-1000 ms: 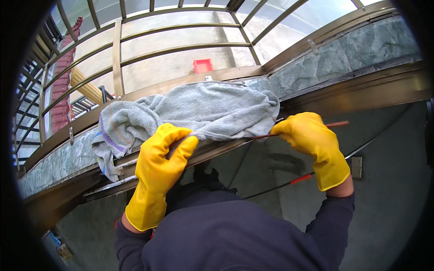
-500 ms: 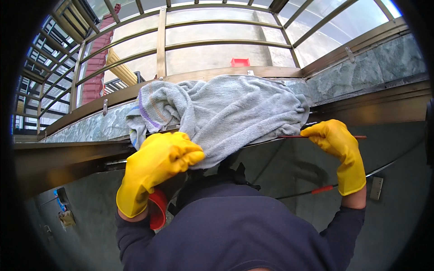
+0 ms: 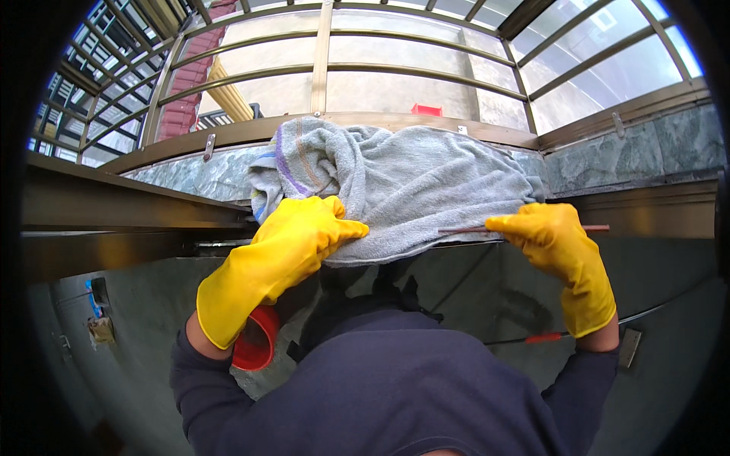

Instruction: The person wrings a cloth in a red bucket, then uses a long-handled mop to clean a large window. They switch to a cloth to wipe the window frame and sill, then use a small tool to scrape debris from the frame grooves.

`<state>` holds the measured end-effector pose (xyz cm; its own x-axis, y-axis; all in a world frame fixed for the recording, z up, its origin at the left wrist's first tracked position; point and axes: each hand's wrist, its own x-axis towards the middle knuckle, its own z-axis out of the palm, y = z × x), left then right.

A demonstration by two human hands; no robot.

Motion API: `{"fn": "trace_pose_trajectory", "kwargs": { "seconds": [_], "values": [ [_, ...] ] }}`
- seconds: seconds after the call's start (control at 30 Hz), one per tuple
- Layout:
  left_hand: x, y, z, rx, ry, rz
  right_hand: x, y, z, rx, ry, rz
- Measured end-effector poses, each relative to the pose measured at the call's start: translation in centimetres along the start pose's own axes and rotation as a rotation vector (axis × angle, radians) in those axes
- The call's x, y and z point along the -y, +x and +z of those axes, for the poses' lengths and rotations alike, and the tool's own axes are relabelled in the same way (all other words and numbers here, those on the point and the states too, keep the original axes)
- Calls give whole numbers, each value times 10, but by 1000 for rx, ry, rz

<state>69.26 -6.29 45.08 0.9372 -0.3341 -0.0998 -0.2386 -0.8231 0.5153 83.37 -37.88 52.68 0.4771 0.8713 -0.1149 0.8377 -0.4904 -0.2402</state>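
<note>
A grey towel point(image 3: 426, 182) with purple and tan stripes at its left end lies bunched over the window sill. My left hand point(image 3: 308, 232), in a yellow rubber glove, is closed at the towel's near left edge, its fingers bent against the cloth. The bent fingers partly hide what they grip. Also gloved in yellow, my right hand point(image 3: 544, 232) pinches a thin reddish-brown stick point(image 3: 460, 229). One end of the stick lies over the towel's near right part; the other sticks out past the glove.
Beyond the sill stands a metal window guard point(image 3: 322, 68), with a red container point(image 3: 426, 110) outside it. Brown window frames point(image 3: 129, 201) run along both sides. Below my left forearm is a red bucket point(image 3: 257, 342). A dark hose with a red band point(image 3: 544, 337) crosses the lower right.
The view has shifted slightly. My left hand has moved forward along the towel's near edge. My right hand has carried the stick leftward, so its tip now overlaps the towel more.
</note>
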Motion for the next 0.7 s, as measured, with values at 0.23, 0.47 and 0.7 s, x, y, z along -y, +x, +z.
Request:
{"fn": "trace_pose_trajectory", "kwargs": {
  "seconds": [0.23,0.47,0.7],
  "values": [
    [8,-4,1,13,-149,5,13,4,31,127,-100,-38],
    [6,10,3,26,-187,36,37,26,56,281,-158,-87],
    [12,7,17,-8,-155,10,88,63,89,170,110,-68]
  ]
}}
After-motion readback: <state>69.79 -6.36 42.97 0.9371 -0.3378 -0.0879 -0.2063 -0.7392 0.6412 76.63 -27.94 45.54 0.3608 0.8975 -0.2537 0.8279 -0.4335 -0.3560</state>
